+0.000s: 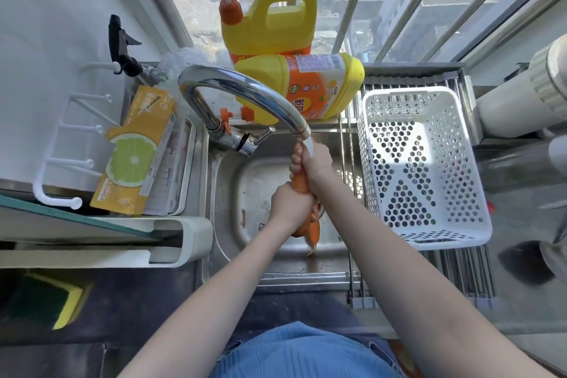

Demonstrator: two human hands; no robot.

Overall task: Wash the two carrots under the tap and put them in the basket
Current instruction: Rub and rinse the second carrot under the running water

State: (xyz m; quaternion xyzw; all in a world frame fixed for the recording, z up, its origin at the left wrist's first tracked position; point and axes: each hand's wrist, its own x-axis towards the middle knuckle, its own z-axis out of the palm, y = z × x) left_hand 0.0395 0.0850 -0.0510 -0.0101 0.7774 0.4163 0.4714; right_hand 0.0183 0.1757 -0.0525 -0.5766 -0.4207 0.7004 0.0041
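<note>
An orange carrot [302, 186] is showing against the dull grey steel sink [233, 193]. The basket [420, 163] is gleaming white, dotted all over with round holes forming triangle patterns. Two yellow bottles [276, 24] are wearing orange labels and orange caps. The tap [245, 92] is shining silver. A yellow box [135, 153] is displaying a green lime slice. A sponge [43, 301] is showing yellow and dark green.

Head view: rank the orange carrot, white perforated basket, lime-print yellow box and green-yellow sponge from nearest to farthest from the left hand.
1. Orange carrot: gripped by the left hand.
2. White perforated basket: to the right, on the rack.
3. Lime-print yellow box: left of the sink.
4. Green-yellow sponge: far lower left.
</note>
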